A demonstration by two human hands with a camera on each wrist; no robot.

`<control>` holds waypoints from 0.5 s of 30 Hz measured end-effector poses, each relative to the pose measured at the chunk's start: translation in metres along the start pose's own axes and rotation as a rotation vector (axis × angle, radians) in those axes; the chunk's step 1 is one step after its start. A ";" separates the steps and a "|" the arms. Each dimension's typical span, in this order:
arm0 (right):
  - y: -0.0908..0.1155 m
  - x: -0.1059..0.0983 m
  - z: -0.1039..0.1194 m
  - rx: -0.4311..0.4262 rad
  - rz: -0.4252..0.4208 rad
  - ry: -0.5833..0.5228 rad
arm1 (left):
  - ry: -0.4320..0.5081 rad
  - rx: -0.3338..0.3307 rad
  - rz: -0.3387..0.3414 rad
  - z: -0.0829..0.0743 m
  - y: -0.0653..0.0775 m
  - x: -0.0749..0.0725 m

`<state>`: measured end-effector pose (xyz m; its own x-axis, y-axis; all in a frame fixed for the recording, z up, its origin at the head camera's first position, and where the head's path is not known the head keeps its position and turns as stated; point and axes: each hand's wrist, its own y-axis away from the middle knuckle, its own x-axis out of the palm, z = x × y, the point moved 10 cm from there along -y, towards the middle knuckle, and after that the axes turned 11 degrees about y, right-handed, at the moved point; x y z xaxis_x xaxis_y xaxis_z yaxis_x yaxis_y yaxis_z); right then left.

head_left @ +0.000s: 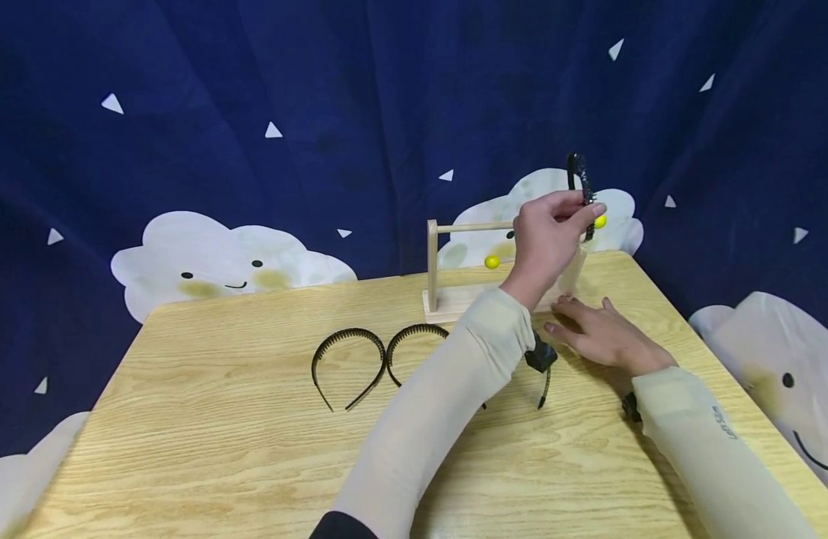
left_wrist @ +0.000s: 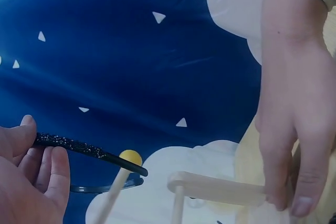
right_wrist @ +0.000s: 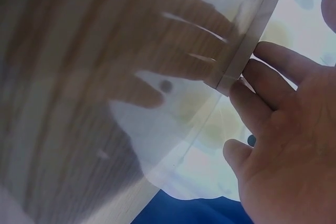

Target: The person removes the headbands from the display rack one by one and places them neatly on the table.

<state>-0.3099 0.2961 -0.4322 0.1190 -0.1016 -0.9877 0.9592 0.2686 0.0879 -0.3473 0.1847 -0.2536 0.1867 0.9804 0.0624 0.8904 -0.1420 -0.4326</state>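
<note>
My left hand (head_left: 547,230) pinches a black headband (head_left: 585,178) studded with glitter and holds it up at the right end of a wooden rack (head_left: 433,266). In the left wrist view, the loose ends of the headband (left_wrist: 86,149) lie either side of a rod tipped with a yellow ball (left_wrist: 130,157). My right hand (head_left: 606,335) rests low at the rack's right end with its fingers spread. Its fingertips (right_wrist: 251,74) touch the edge of the wooden base in the right wrist view.
Two toothed black headbands (head_left: 349,331) lie side by side on the wooden table (head_left: 239,419), one partly behind my left sleeve. Another headband with a black bow (head_left: 540,355) lies near my right hand. A second yellow ball (head_left: 491,262) shows at the rack. A blue curtain (head_left: 360,135) hangs behind.
</note>
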 end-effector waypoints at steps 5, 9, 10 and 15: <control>0.000 0.000 0.000 0.002 0.001 0.002 | -0.002 0.019 0.009 -0.008 0.000 -0.002; 0.000 0.000 0.000 0.004 0.007 -0.009 | -0.015 0.034 0.017 -0.014 -0.001 -0.004; 0.000 0.001 0.000 0.004 0.008 -0.010 | -0.012 0.037 0.017 -0.016 -0.001 -0.005; -0.001 0.001 -0.001 0.005 0.011 -0.011 | -0.012 0.046 0.014 -0.022 -0.003 -0.011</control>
<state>-0.3108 0.2966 -0.4334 0.1321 -0.1094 -0.9852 0.9592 0.2647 0.0993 -0.3427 0.1717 -0.2333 0.1934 0.9801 0.0455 0.8675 -0.1492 -0.4745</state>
